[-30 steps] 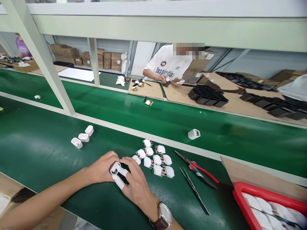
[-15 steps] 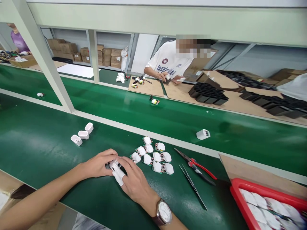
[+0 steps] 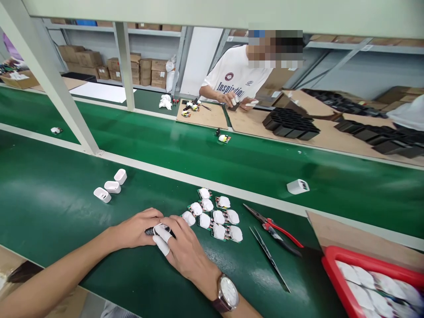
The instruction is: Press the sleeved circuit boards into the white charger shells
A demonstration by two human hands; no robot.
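Observation:
My left hand [image 3: 141, 227] and my right hand [image 3: 185, 245] come together over the green bench. Between their fingers is a small dark piece with a white rim [image 3: 150, 231], mostly covered, so its kind does not show. White finger cots sheathe two fingers of my right hand, pressed against the piece. Just beyond my right hand lie several small circuit boards topped with white padding [image 3: 218, 217]. To the left stand three white plastic charger housings [image 3: 112, 187], open ends up. Red-and-black long-nose pliers [image 3: 273, 228] and metal tweezers [image 3: 270, 259] lie right of the boards.
A red tray [image 3: 338, 276] of white-padded pieces occupies the right front corner. Another white housing [image 3: 298, 187] and a small board [image 3: 224, 138] rest on the green conveyor belt [image 3: 165, 141]. A slanted post [image 3: 62, 88] rises at left. Across the belt, a co-worker [image 3: 232, 84] handles a dark piece.
The view has tilted down slightly. My hands stay closed together, with the finger cots shifted a little over the piece. The board and housing on the belt have moved right.

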